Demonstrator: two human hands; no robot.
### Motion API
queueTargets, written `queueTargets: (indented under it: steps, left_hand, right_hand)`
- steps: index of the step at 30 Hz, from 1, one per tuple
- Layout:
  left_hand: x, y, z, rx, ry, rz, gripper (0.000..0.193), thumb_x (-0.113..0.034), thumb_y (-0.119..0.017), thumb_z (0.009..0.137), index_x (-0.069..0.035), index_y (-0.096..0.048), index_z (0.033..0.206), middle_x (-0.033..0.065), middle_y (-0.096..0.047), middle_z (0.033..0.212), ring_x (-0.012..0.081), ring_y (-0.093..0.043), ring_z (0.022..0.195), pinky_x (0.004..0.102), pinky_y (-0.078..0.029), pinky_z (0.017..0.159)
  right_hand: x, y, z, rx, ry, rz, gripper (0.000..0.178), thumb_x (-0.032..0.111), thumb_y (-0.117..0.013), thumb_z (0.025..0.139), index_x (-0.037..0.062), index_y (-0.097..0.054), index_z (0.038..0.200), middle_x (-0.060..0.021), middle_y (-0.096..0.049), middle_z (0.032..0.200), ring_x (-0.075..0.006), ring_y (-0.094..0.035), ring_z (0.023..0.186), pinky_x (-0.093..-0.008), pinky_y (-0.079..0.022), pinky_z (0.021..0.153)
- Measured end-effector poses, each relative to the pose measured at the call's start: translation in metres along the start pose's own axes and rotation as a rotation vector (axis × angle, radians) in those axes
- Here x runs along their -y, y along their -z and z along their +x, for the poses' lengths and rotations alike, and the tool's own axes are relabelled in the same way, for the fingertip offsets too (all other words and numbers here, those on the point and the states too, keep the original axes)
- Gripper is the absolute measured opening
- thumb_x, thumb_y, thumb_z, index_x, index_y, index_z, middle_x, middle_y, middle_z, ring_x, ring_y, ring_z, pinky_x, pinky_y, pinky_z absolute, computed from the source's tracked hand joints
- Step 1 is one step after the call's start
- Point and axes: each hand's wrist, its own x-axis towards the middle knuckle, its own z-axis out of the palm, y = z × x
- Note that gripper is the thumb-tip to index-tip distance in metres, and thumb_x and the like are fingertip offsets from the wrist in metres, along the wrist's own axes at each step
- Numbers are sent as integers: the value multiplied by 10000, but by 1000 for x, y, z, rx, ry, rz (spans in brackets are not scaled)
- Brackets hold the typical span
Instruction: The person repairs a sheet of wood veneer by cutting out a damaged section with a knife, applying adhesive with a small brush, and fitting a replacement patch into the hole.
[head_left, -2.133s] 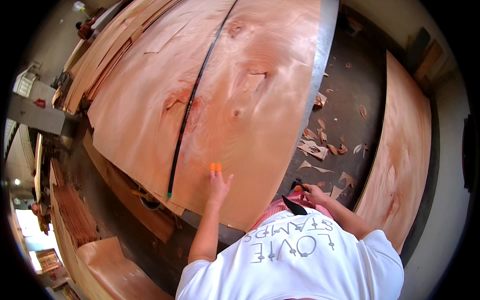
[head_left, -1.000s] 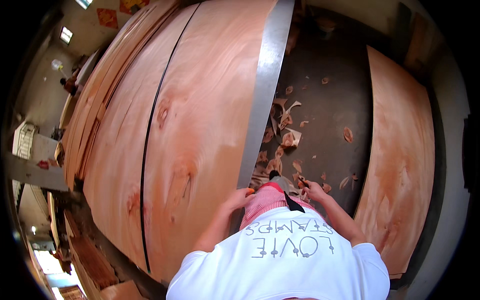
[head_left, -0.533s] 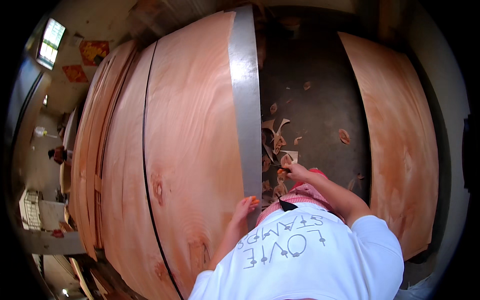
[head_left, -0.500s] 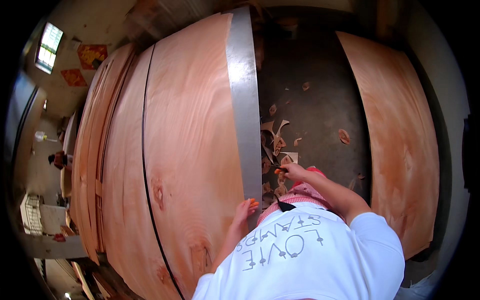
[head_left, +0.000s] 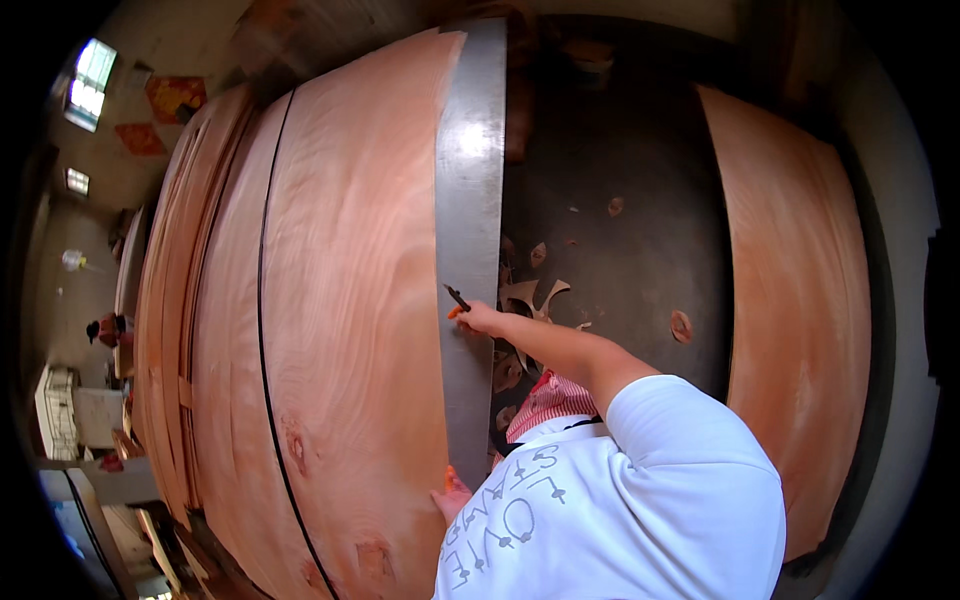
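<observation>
Swinging forward and leftward since half a second ago, the right hand (head_left: 475, 318) is now reaching over the table's bare grey metal border (head_left: 468, 210) instead of hanging past the right edge. It is gripping a slim, dark, pointed tool (head_left: 457, 297), whose tip is pointing toward a broad, pinkish-brown wood veneer sheet (head_left: 350, 250). Having shifted back toward the body, the left hand (head_left: 453, 496) is resting where the sheet's right edge is meeting the border; the white shirt (head_left: 640, 490) is partly hiding it, so whether it is open or closed one cannot tell. Orange finger covers are showing on both hands. The sheet is spreading across the table, with a long, thin black strip (head_left: 265, 330) running lengthwise over it. Curled brown wood scraps (head_left: 535, 297) are lying on the dark floor (head_left: 640, 240), just beside the table's right edge.
</observation>
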Motion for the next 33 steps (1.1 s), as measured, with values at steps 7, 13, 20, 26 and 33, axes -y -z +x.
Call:
queueTargets:
  steps: [7,13,20,26,33]
  left_hand:
    - [17,-13,20,-41,-371,-106,688,-641,-333,828,-76,-463,1198,86,-571,1114,149,-589,834,233,-504,649]
    - [67,-75,14,-156,-72,138,708,-635,-398,809,-53,-444,1209,93,-577,1086,194,-592,855,284,-511,662]
    - [34,-55,54,-264,-588,-368,466,-458,-480,865,-50,-518,1085,54,-595,991,202,-586,843,292,-521,690]
    - [51,-21,19,-396,-607,-351,281,-295,-510,885,-54,-546,1026,47,-588,881,190,-556,771,265,-504,662]
    - [96,11,5,-570,-615,-299,232,-257,-589,834,-124,-544,1019,20,-597,908,162,-568,796,307,-482,669]
  right_hand:
    - [54,23,93,149,14,335,245,140,-469,884,114,-562,1110,35,-469,683,-70,-430,573,-237,-355,474]
    - [106,38,137,16,74,21,263,126,-441,898,121,-579,1122,11,-525,736,-68,-428,547,-224,-322,449]
    - [146,60,171,50,321,-248,242,39,-470,843,81,-641,1009,-18,-616,768,-79,-465,563,-228,-381,509]
    - [116,67,116,28,48,-295,245,210,-582,817,60,-647,1000,3,-559,712,-105,-479,641,-261,-391,584]
    - [64,152,27,36,-104,-276,263,207,-598,840,77,-613,1069,67,-450,629,-48,-394,515,-206,-303,468]
